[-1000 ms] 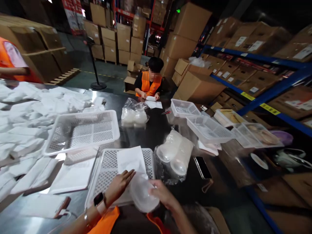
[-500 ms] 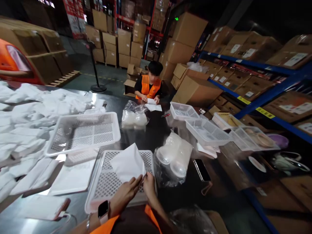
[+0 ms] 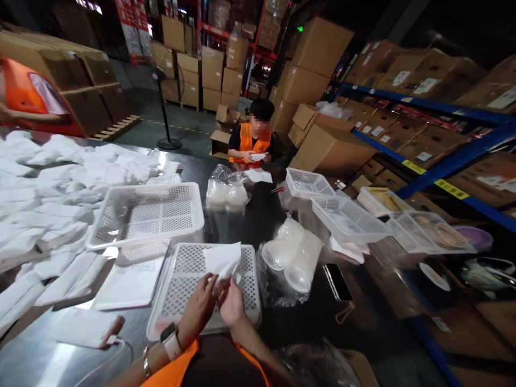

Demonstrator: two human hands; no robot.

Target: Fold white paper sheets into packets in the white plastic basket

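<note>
Both of my hands meet at the near edge of a thin white sheet [image 3: 224, 259], paper or cloth I cannot tell. My left hand [image 3: 200, 302] has its fingertips closed on the sheet's lower left edge; a watch and a bracelet are on that wrist. Close beside it, my right hand [image 3: 233, 304] pinches the lower right corner. The sheet is bent and held up over a white perforated plastic basket [image 3: 181, 285], which seems to lie bottom up on the table. Exact fingertip contact is partly hidden.
An upright white basket [image 3: 193, 215] stands behind left, near heaped white pieces [image 3: 80, 177]. Bagged white cups [image 3: 292, 255] and a phone [image 3: 337, 282] lie right. A power bank [image 3: 86, 328] with a cable is left. Across the table, a person [image 3: 252, 142] handles a white piece.
The sheet has gone from spread out to bent and gathered near my fingers. My right hand has turned palm up and shifted left. The person opposite has lifted a white piece.
</note>
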